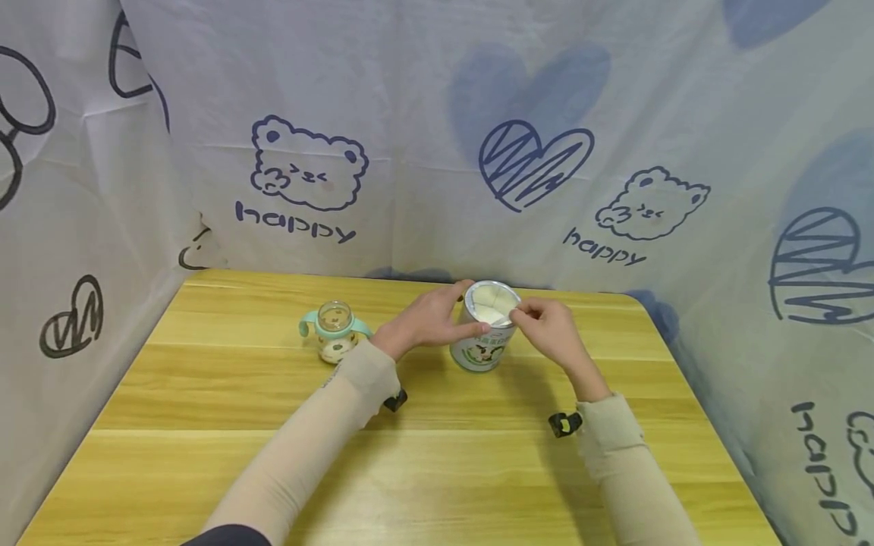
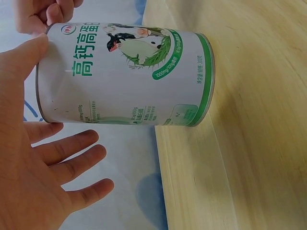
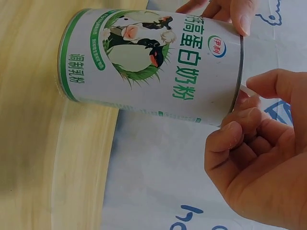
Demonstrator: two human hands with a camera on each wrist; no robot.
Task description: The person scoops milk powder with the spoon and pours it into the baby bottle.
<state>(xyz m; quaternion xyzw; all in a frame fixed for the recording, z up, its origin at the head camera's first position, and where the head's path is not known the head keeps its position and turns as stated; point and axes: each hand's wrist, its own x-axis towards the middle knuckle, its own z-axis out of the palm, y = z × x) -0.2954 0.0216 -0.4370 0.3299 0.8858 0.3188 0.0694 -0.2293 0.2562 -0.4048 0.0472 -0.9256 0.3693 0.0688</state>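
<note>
A white and green milk powder can with a cow picture stands upright near the back of the table, its top open and pale powder inside. My left hand grips the can at its rim, thumb on the near side and index finger across from it; the other fingers are spread. At the right of the rim, my right hand pinches the slim handle of a white scoop between thumb and fingers. The scoop's other end is over the can's mouth, mostly hidden by the rim in the wrist views.
A baby bottle with mint-green handles stands left of the can, close to my left forearm. The wooden table ends at a printed cloth backdrop behind the can, with more cloth at both sides.
</note>
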